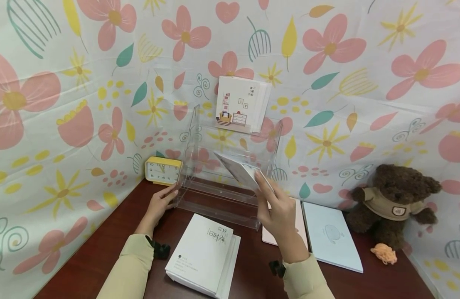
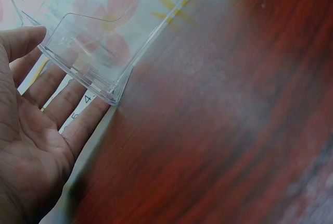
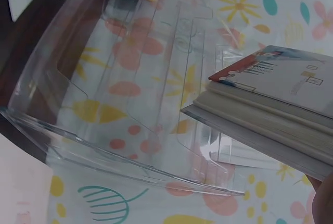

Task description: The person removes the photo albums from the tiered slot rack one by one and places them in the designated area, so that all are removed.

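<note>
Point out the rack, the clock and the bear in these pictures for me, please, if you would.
Rack (image 1: pixel 220 192): head view, on its clear lower ledge.
Clock (image 1: pixel 162 171): head view, on the middle of its dial.
Bear (image 1: pixel 387 203): head view, on the front of its shirt.

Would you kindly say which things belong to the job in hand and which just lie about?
Likely part of the job:
book in the right hand
clear rack
illustrated book in its upper tier
white books in front

Likely lying about:
yellow clock
teddy bear
orange yarn
pink notebook
blue notebook
</note>
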Motion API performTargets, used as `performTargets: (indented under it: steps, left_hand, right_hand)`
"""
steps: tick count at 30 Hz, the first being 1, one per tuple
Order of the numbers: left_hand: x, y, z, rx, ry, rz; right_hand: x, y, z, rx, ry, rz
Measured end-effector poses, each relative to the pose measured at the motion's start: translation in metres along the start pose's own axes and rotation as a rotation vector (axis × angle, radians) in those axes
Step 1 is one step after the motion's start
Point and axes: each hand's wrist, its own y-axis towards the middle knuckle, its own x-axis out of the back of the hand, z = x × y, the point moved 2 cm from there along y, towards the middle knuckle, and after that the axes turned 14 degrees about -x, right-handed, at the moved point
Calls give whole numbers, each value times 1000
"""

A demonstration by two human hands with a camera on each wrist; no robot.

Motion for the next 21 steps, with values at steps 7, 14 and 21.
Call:
performTargets:
  steps: [7, 14, 21]
  left_hand:
    - [-1, -3, -11, 13, 0, 6]
    - [-2, -2, -17, 35, -30, 22]
    - [-1, 2, -1, 33, -29, -6]
  right_hand:
    - [3, -19, -3, -85, 49, -2]
    - [15, -30, -8, -130, 107, 27]
    - [40, -29, -18, -148, 163, 112]
